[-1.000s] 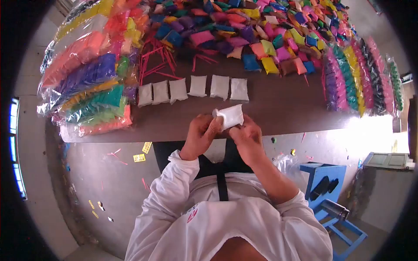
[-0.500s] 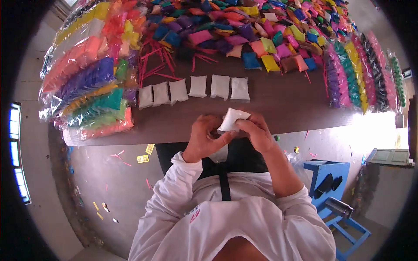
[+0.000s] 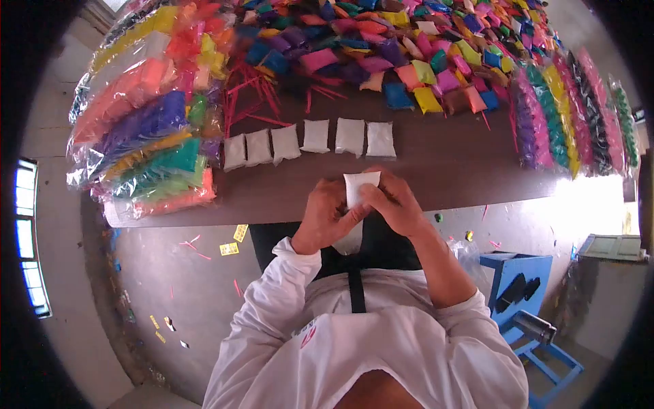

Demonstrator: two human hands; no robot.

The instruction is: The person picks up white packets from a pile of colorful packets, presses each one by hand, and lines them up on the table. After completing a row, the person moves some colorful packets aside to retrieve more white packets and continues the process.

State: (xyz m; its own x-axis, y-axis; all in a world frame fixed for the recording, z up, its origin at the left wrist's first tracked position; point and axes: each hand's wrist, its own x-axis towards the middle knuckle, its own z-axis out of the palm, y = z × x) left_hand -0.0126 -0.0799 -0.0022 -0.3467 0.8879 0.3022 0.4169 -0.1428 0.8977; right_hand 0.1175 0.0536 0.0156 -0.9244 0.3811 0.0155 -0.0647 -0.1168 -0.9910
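So both hands were on one small white packet (image 3: pixel 359 187), held up over the near edge of the desk (image 3: pixel 449 170). The left hand (image 3: pixel 325 215) had its fingers pinched narrow along the packet's left side, and the right hand (image 3: pixel 396 204) was closed on the right edge. The packet stood pretty much upright, long axis pointing away from the body, straight at the row of six white packets (image 3: pixel 310 142) lying flat just beyond it. Neither hand was closer to that row, I'd say. Red strips (image 3: pixel 252 95) and loose coloured packets (image 3: pixel 409 48) sat farther back, with bagged bundles (image 3: pixel 143 129) off to the left.
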